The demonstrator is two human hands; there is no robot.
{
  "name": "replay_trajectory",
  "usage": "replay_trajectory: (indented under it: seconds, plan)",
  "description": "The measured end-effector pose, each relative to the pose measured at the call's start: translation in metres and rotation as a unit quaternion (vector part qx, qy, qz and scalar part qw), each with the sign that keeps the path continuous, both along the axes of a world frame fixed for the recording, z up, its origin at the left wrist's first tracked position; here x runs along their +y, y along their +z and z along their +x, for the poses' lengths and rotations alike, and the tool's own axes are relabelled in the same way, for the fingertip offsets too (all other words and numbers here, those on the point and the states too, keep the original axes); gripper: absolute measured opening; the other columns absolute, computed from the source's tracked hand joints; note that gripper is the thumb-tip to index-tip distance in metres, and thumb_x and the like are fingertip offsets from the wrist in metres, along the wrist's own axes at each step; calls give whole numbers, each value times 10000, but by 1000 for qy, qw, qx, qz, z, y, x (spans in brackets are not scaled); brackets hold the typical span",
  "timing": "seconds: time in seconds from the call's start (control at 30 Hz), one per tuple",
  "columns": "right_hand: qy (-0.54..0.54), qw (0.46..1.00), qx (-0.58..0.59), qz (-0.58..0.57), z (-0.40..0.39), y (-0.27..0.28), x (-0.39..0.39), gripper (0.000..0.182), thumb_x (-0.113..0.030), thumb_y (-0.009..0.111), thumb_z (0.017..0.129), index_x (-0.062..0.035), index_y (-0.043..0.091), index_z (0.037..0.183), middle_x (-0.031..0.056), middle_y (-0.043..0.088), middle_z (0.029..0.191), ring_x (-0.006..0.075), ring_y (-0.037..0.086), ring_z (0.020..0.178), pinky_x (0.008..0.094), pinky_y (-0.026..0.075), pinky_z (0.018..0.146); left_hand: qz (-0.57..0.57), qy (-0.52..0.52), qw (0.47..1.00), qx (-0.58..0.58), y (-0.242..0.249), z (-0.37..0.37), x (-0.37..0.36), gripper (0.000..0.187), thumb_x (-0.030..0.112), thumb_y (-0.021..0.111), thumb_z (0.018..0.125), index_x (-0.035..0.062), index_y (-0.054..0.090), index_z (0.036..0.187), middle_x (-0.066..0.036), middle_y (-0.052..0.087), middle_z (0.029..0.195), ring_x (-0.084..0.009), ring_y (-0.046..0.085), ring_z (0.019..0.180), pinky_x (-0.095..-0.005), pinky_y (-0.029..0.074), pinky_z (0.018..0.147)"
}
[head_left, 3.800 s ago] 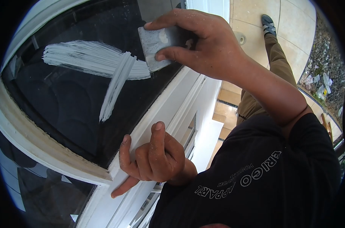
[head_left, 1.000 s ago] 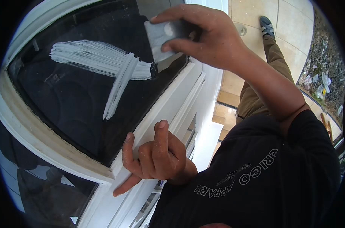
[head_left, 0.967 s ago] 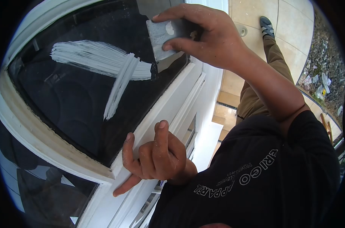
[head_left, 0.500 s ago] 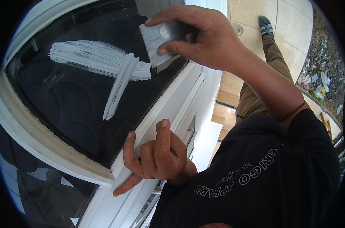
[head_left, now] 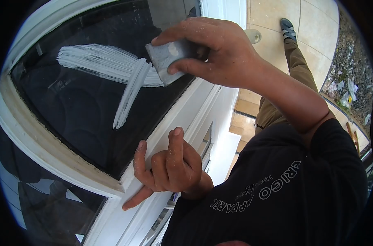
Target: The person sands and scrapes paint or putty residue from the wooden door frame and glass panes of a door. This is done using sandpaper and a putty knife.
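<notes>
My right hand is closed on a grey flat tool, with the thumb below and the fingers above. One edge of the tool lies over the dark glass, at the right end of a broad white streak. A narrower white streak crosses the broad one and slants down. Lower in the view, my left hand is palm up beside the white frame, its fingers partly bent and apart. Nothing shows in it, and its thumb lies against the frame.
A curved white frame borders the glass on the left, with another dark pane below it. Floor tiles and a shoe show at the upper right. Gravel with litter lies beyond.
My right hand has moved slightly down and left with the grey tool, which now meets the broad streak's right end. My left hand has hardly moved.
</notes>
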State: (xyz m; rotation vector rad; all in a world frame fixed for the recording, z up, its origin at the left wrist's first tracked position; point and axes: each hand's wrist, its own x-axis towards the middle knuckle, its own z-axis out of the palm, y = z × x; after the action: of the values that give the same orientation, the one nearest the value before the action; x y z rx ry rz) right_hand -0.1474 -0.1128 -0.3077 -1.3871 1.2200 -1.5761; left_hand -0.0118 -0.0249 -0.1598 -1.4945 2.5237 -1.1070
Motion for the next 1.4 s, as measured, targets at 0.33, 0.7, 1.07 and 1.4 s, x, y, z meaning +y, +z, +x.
replay_trajectory:
  seconds: [0.33, 0.7, 1.07, 1.4]
  plan:
    - [2, 1000, 6, 4, -1, -2, 1, 437, -209, 836, 723, -275, 693, 1130, 14, 720, 1016, 205, 702, 835, 316, 546, 661, -4, -9, 1000, 4, -1, 1, 0, 152, 173, 760, 828, 312, 745, 886, 90, 490, 596, -232, 662, 1011, -702, -250, 1020]
    - [68, 996, -50, 36, -22, -20, 26, 594, -467, 734, 822, -163, 558, 1301, 114, 673, 899, 262, 680, 770, 328, 529, 688, -1, -18, 1000, 14, 0, -3, 1, 141, 128, 760, 820, 264, 733, 847, 121, 523, 586, -201, 674, 1003, -648, -256, 1045]
    - [198, 979, 16, 53, 7, -15, 51, 891, -429, 705, 831, -196, 243, 1556, 101, 657, 851, 283, 672, 709, 388, 524, 584, -10, 1, 1000, 15, -3, 0, 2, 157, 125, 763, 815, 279, 733, 831, 133, 481, 565, -185, 670, 1001, -662, -238, 1049]
    - [326, 944, 51, -19, 12, -9, 61, 983, -397, 706, 826, -88, 141, 1568, 127, 636, 779, 306, 636, 649, 388, 505, 622, -19, 11, 1000, 9, -5, -3, -2, 145, 139, 748, 822, 284, 748, 816, 142, 529, 587, -171, 668, 995, -695, -230, 1024]
